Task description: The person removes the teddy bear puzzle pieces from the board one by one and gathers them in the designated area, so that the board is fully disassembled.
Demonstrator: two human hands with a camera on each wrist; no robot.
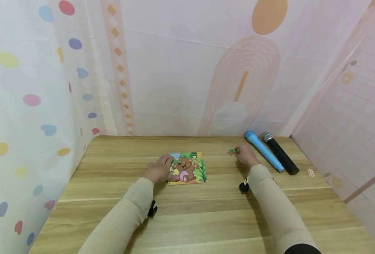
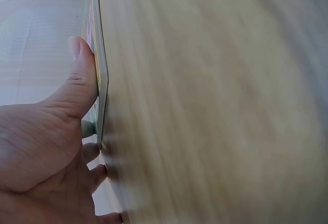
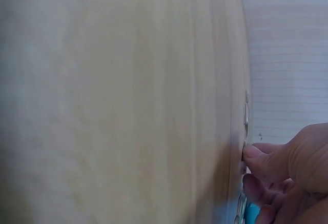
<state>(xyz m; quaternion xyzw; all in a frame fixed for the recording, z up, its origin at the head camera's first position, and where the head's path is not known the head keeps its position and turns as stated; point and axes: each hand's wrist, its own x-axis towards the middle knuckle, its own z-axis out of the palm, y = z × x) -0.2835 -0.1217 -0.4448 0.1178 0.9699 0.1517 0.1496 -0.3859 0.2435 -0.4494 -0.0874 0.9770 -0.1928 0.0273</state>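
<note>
Bear puzzle board [image 1: 187,168] lies mid-tabletop [image 1: 206,218], left hand [image 1: 158,170] resting flat-fingered on its edge, apparently steadying it; right hand [image 1: 245,154] pinches a green piece [image 1: 232,151] near two microphones [image 1: 271,156].

Wooden table [image 1: 206,218], bear puzzle [image 1: 187,168], two microphones [image 1: 271,155]

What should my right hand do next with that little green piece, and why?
Probably carry the green piece left toward the bear puzzle board. The right hand pinches it just above the wooden table, well apart from the board, near the blue microphone. The left hand rests flat on the board's left edge, steadying it. Which gap it fits is too small to tell.
</note>
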